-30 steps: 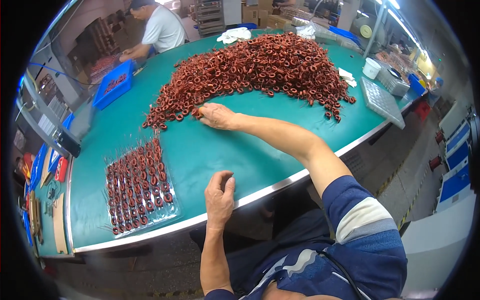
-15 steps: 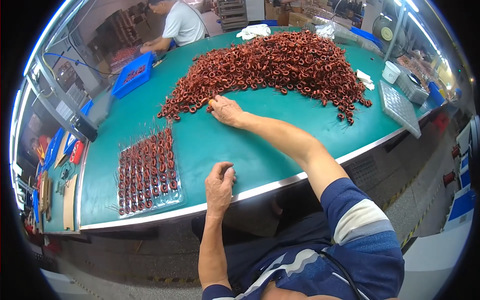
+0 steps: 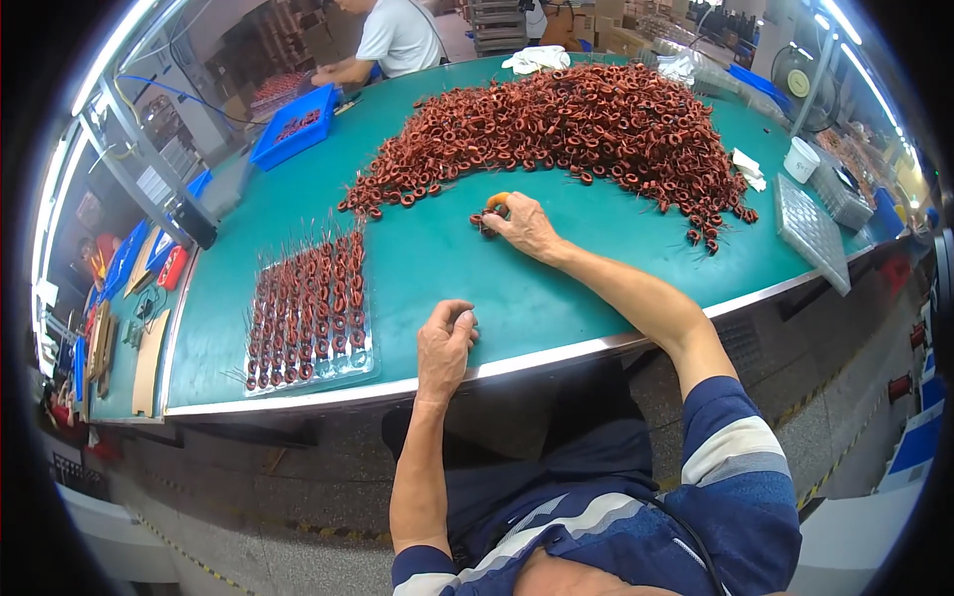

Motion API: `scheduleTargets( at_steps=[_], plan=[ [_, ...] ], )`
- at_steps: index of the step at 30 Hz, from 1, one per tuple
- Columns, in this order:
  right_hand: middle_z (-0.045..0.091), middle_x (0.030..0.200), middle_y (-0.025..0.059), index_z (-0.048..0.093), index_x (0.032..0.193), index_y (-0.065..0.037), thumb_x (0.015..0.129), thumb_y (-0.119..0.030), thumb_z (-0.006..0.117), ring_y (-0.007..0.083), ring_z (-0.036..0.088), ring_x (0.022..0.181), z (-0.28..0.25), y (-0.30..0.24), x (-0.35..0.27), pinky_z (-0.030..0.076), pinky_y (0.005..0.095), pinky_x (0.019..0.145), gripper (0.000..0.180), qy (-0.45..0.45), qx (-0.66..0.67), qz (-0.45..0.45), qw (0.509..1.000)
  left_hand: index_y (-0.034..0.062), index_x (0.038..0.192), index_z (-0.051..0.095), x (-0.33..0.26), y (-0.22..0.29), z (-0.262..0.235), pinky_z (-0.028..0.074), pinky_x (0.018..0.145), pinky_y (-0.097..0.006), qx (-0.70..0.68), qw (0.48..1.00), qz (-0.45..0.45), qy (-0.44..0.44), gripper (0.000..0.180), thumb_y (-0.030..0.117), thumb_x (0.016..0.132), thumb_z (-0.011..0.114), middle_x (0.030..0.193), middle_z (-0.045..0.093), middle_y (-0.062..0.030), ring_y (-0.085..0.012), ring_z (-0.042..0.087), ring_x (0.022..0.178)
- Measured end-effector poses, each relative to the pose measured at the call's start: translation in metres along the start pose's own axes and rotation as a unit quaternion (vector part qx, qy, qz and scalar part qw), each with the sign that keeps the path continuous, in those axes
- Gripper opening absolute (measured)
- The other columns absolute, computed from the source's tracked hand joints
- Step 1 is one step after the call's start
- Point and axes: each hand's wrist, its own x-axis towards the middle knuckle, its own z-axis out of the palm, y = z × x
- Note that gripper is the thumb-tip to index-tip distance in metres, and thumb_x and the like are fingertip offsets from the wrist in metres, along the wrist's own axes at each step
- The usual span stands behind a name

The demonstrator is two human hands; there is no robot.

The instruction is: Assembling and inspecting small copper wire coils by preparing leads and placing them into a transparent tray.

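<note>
My right hand [image 3: 530, 228] is over the middle of the green table [image 3: 427, 258], fingers drawn together on a few small reddish-brown ring coils [image 3: 478, 221] with thin wire leads. An orange finger cot [image 3: 499, 200] covers one of its fingertips. Just beyond lies a broad heap of the same coils [image 3: 556, 124]. My left hand [image 3: 445, 348] rests at the table's near edge with its fingers loosely curled; nothing shows in it. To its left, a clear plastic tray [image 3: 364, 370] carries rows of coils, their leads sticking up.
A blue bin [image 3: 295, 127] with coils stands at the far left, near another person [image 3: 393, 40]. At the right are an empty-looking clear tray [image 3: 810, 233], a white cup [image 3: 801, 159] and a fan [image 3: 798, 81]. A metal post [image 3: 139, 164] rises at the left.
My right hand has moved right and nearer from the heap's left end, with a few coils now at its fingertips. My left hand stays curled near the edge. The whole view has shifted slightly.
</note>
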Motion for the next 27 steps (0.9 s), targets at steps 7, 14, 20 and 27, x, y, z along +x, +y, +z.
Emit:
scheduleTargets(
  at_steps=[7,14,20,27],
  plan=[
    [0.06,0.088,0.0142,0.064,0.104,-0.003,0.084,-0.017,0.066,0.0252,0.061,0.077,-0.008,-0.005,-0.011,0.05,0.0363,0.072,0.025,-0.007,0.048,-0.019,0.999,-0.0029,0.104,0.059,0.002,0.004,-0.001,0.046,0.059,-0.021,-0.012,1.0,-0.007,-0.01,0.018,0.013,0.095,0.055,0.083,0.061,-0.0063,-0.0088,0.057,0.069],
    [0.056,0.095,0.0144,0.06,0.109,-0.002,0.085,-0.003,0.053,0.0347,0.061,0.08,0.001,-0.009,-0.027,0.053,0.0423,0.067,0.025,-0.02,-0.105,-0.167,0.98,-0.0028,0.104,0.06,0.001,0.002,0.0,0.046,0.059,-0.022,-0.01,1.0,-0.002,-0.002,0.017,0.011,0.095,0.055,0.082,0.062,-0.0057,-0.0093,0.057,0.068],
    [0.058,0.098,0.0149,0.06,0.115,-0.002,0.081,-0.008,0.06,0.0313,0.058,0.093,-0.007,-0.011,-0.032,0.051,0.0404,0.077,0.035,-0.005,-0.164,-0.138,0.977,-0.0026,0.103,0.061,-0.003,0.003,0.001,0.047,0.059,-0.023,-0.008,1.0,-0.001,0.005,0.018,0.012,0.094,0.056,0.08,0.063,-0.005,-0.0095,0.058,0.067],
    [0.055,0.102,0.0134,0.06,0.108,0.001,0.081,-0.013,0.065,0.031,0.051,0.1,-0.005,0.002,-0.027,0.045,0.0425,0.085,0.031,0.003,-0.206,-0.148,0.967,-0.0027,0.103,0.06,-0.001,0.008,0.003,0.046,0.059,-0.021,0.02,1.0,0.01,0.005,0.017,0.011,0.094,0.055,0.081,0.062,-0.0042,-0.0086,0.058,0.068]
  ],
)
